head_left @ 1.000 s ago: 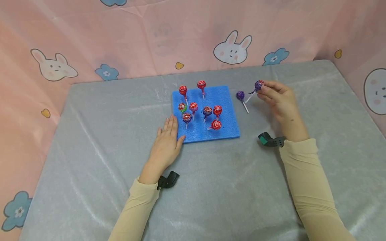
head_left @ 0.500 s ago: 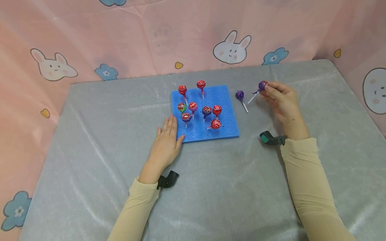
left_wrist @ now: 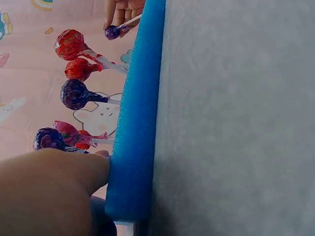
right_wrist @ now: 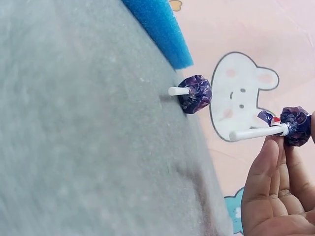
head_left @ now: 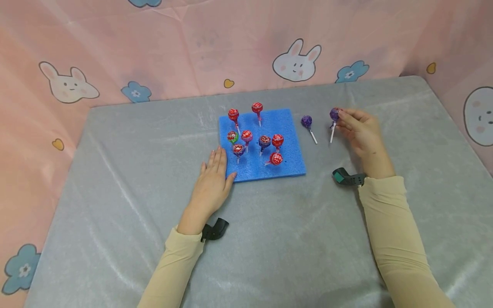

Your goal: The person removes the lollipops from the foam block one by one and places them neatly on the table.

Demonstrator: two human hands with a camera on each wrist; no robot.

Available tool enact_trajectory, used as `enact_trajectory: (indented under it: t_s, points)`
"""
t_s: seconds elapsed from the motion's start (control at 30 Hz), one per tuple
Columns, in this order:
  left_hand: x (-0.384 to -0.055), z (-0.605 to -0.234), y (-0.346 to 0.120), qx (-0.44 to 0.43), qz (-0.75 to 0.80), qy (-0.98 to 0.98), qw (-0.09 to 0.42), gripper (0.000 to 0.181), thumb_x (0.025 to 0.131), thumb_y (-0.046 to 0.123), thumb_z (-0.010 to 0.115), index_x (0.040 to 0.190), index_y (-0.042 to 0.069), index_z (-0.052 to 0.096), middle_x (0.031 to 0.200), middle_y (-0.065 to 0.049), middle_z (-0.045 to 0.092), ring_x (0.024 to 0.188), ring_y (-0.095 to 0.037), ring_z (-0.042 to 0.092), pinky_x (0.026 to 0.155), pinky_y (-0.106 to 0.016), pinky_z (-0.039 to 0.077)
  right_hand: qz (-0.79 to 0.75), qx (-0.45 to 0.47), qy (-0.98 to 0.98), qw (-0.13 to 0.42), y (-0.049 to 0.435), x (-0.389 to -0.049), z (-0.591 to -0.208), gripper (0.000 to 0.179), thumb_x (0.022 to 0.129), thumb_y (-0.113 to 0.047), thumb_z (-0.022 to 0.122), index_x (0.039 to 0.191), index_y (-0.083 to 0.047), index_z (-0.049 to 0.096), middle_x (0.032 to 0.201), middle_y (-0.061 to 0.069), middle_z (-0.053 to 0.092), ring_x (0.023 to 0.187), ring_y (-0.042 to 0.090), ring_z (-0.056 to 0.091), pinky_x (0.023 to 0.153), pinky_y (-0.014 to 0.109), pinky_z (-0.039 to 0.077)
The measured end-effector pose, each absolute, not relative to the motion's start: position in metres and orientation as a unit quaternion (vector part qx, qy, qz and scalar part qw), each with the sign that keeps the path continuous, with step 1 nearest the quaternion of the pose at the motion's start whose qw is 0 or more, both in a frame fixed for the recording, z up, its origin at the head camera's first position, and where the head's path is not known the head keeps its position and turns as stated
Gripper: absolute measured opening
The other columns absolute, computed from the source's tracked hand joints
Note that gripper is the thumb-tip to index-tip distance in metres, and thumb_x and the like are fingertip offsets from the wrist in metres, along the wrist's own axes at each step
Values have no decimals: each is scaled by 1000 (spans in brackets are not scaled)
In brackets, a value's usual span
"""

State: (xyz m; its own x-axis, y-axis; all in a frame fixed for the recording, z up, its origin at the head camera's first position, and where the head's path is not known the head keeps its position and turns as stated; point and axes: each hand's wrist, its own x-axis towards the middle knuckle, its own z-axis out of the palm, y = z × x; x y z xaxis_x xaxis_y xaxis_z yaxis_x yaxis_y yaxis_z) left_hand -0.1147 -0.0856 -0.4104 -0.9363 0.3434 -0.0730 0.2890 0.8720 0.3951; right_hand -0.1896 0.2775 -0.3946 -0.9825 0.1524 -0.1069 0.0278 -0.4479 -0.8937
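My right hand (head_left: 360,130) pinches a purple-wrapped lollipop (head_left: 334,114) by its candy head, with the white stick (right_wrist: 256,133) pointing down toward the table. Another purple lollipop (head_left: 307,122) lies on the cloth between that hand and the blue foam board (head_left: 294,158). Several lollipops stand in the foam by their sticks, among them a red one (head_left: 257,108), a green and red one (head_left: 233,137) and a dark blue one (head_left: 264,141). One red lollipop (head_left: 276,159) leans low near the front. My left hand (head_left: 209,184) rests with straight fingers along the board's left edge.
A grey cloth (head_left: 269,239) covers the table. Behind it hangs a pink curtain (head_left: 165,47) printed with rabbits and flowers. Dark camera mounts sit at the left wrist (head_left: 215,230) and the right wrist (head_left: 348,177).
The right hand has shifted slightly right, away from the lying lollipop. The held lollipop's stick has swung from slanting down-left to nearly vertical. The left hand and the board have stayed put.
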Motion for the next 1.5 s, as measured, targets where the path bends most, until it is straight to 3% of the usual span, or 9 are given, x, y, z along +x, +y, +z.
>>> enact_trajectory:
  t_s: [0.33,0.73,0.97,1.2,1.5]
  points:
    - [-118,-408,-85,166,181,967,67,65,103,32,40,150,-5,14,157,-17,8,144,-31,7,113,-51,11,823,-83,-562,17,277,-194,-396,10,86,2,67,80,-2,73,80,5,70,68,14,65,65,23,55]
    - [-119,-408,-85,163,186,967,65,65,103,31,41,150,-5,14,157,-17,9,144,-30,7,113,-51,11,701,-84,-704,-80,286,-217,-380,13,87,-9,69,77,-16,75,81,-4,69,69,8,67,67,21,54]
    - [-117,-410,-84,157,190,967,65,65,103,32,40,150,-4,14,157,-16,9,144,-30,7,113,-51,11,682,-85,-716,-125,282,-232,-393,22,90,-4,64,74,-17,74,79,-3,69,68,9,67,68,22,55]
    - [-115,-411,-84,158,193,966,63,65,103,32,40,150,-4,15,157,-17,10,144,-30,8,113,-51,12,669,-102,-727,-115,285,-231,-407,22,90,-9,65,73,-21,72,82,-6,67,69,7,65,69,21,54]
    - [-111,-412,-85,159,194,966,63,66,103,33,40,150,-4,14,157,-16,9,144,-30,8,113,-51,11,627,-89,-772,-45,279,-222,-413,12,87,-18,71,75,-20,71,78,-9,66,66,4,64,65,20,54]
